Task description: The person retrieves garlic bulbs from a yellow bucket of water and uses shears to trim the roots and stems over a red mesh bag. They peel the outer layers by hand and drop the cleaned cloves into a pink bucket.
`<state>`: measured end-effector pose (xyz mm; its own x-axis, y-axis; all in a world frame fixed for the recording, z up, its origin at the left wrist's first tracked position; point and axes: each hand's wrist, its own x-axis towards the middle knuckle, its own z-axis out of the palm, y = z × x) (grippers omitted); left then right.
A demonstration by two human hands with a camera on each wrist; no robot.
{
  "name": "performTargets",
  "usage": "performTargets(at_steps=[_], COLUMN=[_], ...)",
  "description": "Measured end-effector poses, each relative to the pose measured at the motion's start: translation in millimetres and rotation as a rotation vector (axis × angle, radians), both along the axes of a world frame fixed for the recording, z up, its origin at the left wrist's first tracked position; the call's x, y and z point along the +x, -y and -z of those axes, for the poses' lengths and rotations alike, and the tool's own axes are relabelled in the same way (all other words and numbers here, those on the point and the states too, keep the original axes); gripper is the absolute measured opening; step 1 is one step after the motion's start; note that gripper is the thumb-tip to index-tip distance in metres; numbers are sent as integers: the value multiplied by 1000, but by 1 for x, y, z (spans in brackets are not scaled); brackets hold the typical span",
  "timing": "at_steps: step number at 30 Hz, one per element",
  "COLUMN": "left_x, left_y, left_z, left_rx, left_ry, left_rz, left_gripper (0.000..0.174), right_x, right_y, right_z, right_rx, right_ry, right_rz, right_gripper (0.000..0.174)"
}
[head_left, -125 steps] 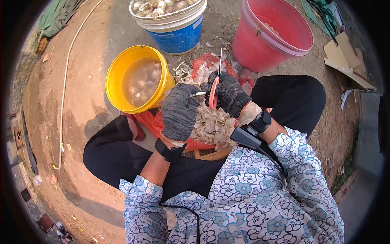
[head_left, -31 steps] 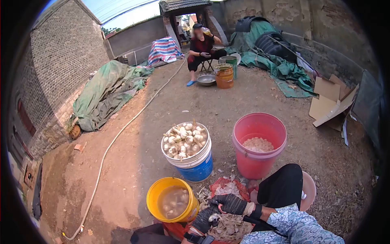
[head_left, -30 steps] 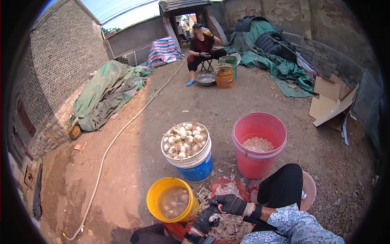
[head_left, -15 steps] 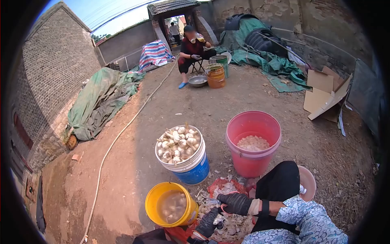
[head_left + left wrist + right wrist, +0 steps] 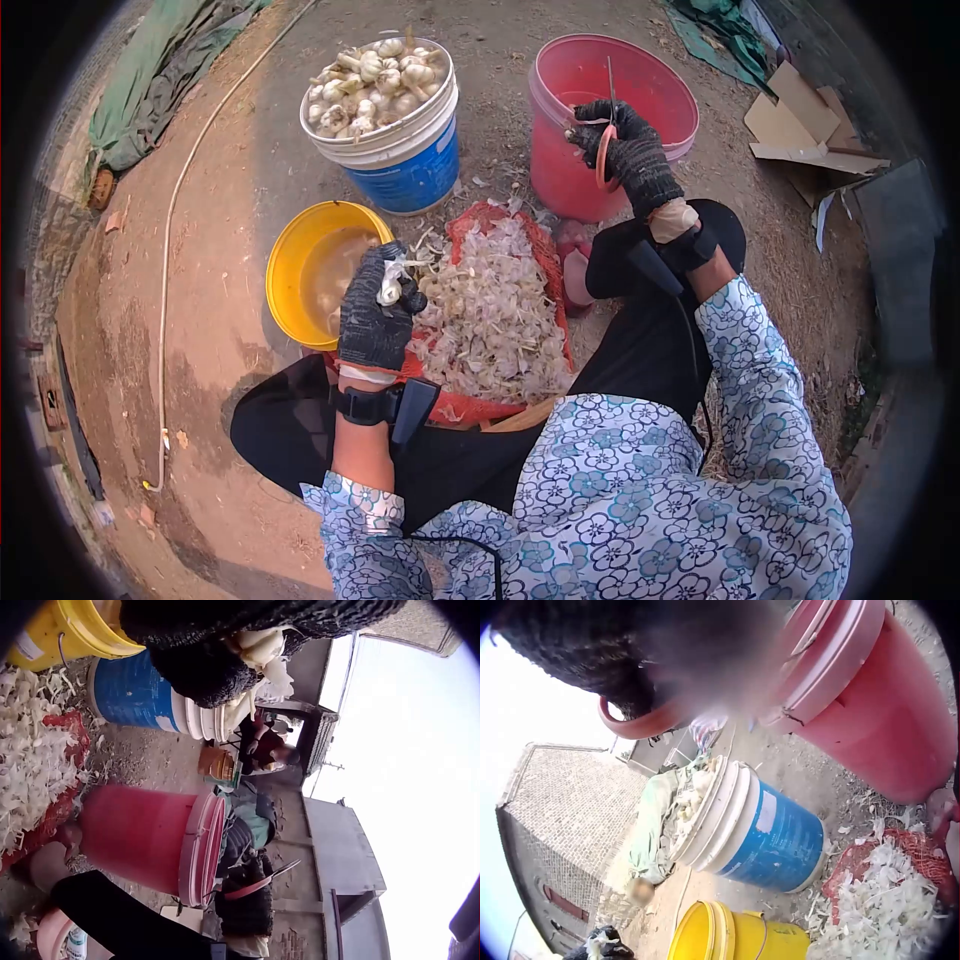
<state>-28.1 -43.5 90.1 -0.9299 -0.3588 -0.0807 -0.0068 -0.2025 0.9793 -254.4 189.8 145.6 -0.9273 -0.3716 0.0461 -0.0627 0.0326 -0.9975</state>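
Here, yellow bucket (image 5: 285, 255): stands by my left knee and holds cloudy water with pale garlic sunk in it.
Left hand (image 5: 375, 312): gloved, with the fingers curled round a garlic piece (image 5: 389, 292). It is held just over the yellow bucket's near rim, at the edge of the skin heap.
Blue-and-white bucket (image 5: 415, 175): stands beyond the yellow bucket, heaped with unpeeled garlic heads (image 5: 375, 75).
Skins (image 5: 495, 310): a loose pale heap on a red mesh sack (image 5: 548, 262) between my knees.
Red bucket (image 5: 555, 170): stands right of the blue-and-white bucket, near my right knee.
Right hand (image 5: 630, 150): gloved and raised over the red bucket's near rim, well apart from the left hand. The fingers are closed through the handles of the scissors (image 5: 601, 172). The blades look closed, with the tip pointing up and away.
Risk, drop: my fingers bear partly on papery skin. If the skin shears off, the garlic piece could fall into the heap and be hard to find, or into the water.
Risk, cut: the scissor tip is bare. Bringing the hands together carelessly could drive it into the knit glove, which probably would not stop it.
Risk, spill: the yellow bucket stands close to my leg, so a shifted knee could tip it.
Garlic piece, appearance: small and off-white, with ragged flakes of skin flaring past my fingers. I cannot tell whether it is a whole head or a clove.
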Motion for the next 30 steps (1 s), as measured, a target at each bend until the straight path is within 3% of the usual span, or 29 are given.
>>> performTargets(at_steps=[3,5,6,8,9,11,12,14,15,16,17,18,23,24,26,27,28,29,30], left_x=[6,9,10,11,11,13,15,19,21,19,16,15,24,30,29,25,29,26,25], left_y=[17,23,25,30,27,16,15,17,21,20,16,15,23,27,23,22,18,22,27], left_z=[3,7,6,-3,-10,-22,-22,-21,-20,-19,-19,-19,-15,-8,0,-3,5,8,10], left_rx=[71,-501,-498,77,82,-707,-706,-249,173,179,421,662,782,808,716,834,341,721,1102], left_ry=[29,9,21,91,102,146,156,152,165,168,168,165,241,220,207,247,331,321,308], left_rz=[-116,-154,-154,-118,-120,-162,-163,-123,-141,-144,-262,-383,-375,-280,-321,-403,-287,-419,-548], left_gripper=[28,32,32,37,37,43,43,44,44,44,28,27,28,27,28,30,30,30,30], right_x=[-12,-20,-23,-35,-44,-44,-41,-30,-20,-9,1,11,55,57,60,60,59,57,59], right_y=[5,7,8,14,17,23,30,48,61,75,87,97,125,127,119,117,116,119,119], right_z=[23,23,18,12,11,20,27,43,60,85,126,166,244,252,285,292,299,305,310], right_rx=[102,167,132,100,92,90,164,311,529,748,669,588,775,858,868,959,1050,1122,1094], right_ry=[-101,-134,-103,-64,-117,-155,-158,-169,-279,-394,-339,-282,-328,-310,-413,-379,-342,33,147], right_rz=[-28,-34,-36,-41,-39,-43,-119,-270,-291,-312,-405,-500,-578,-609,-631,-673,-713,-662,-631], right_gripper=[30,28,29,30,31,31,28,22,23,25,20,16,23,24,23,18,14,25,38])
